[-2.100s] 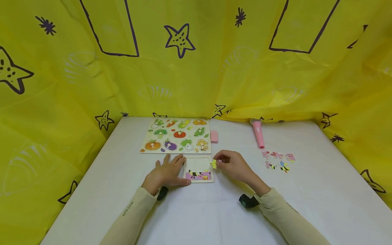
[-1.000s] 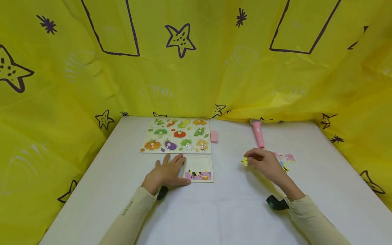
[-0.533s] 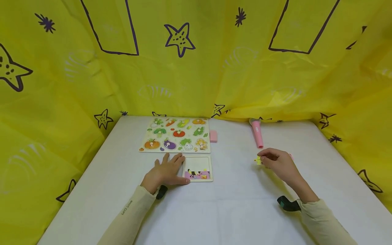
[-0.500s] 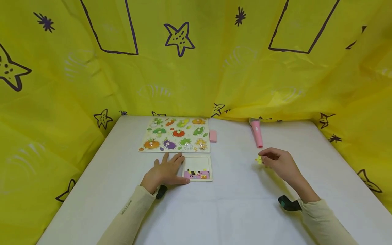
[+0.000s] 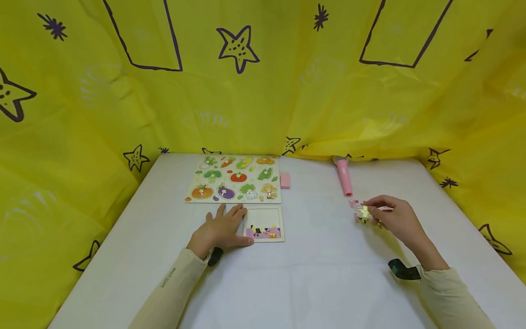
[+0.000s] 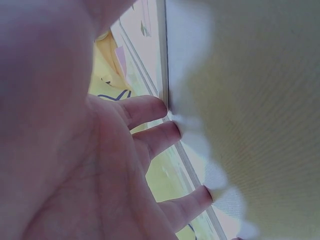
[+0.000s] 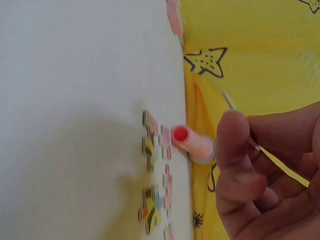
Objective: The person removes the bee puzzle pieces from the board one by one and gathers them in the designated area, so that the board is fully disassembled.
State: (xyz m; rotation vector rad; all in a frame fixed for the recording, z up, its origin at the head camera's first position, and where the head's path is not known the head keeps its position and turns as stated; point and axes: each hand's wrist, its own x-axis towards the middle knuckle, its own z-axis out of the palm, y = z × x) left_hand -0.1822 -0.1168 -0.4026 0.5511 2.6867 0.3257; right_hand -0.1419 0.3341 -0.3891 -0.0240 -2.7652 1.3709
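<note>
My left hand (image 5: pixel 222 229) lies with spread, straight fingers along the left side of a small framed puzzle tray (image 5: pixel 282 224). Along the bottom of that tray sit joined pieces in pink with a bee picture; its upper part shows bare white. My right hand (image 5: pixel 396 219) pinches a yellow jigsaw piece (image 5: pixel 364 212) between thumb and fingers. In the right wrist view the piece (image 7: pixel 228 100) appears edge-on, raised off the table. Several loose jigsaw pieces (image 7: pixel 152 207), pink and bee-patterned, lie beneath and beside the right hand, which partly covers them in the head view.
A vegetable knob-puzzle board (image 5: pixel 230 176) lies behind the small tray, with a pink block (image 5: pixel 285 180) at its right edge. Near the loose pieces lies a pink toy microphone (image 5: pixel 344 177). A yellow patterned curtain (image 5: pixel 263 100) borders the white table (image 5: pixel 328 274) at the back and sides.
My right hand has travelled from beside the tray rightward to over the loose pieces, still pinching the yellow jigsaw piece. The left hand has stayed at the tray.
</note>
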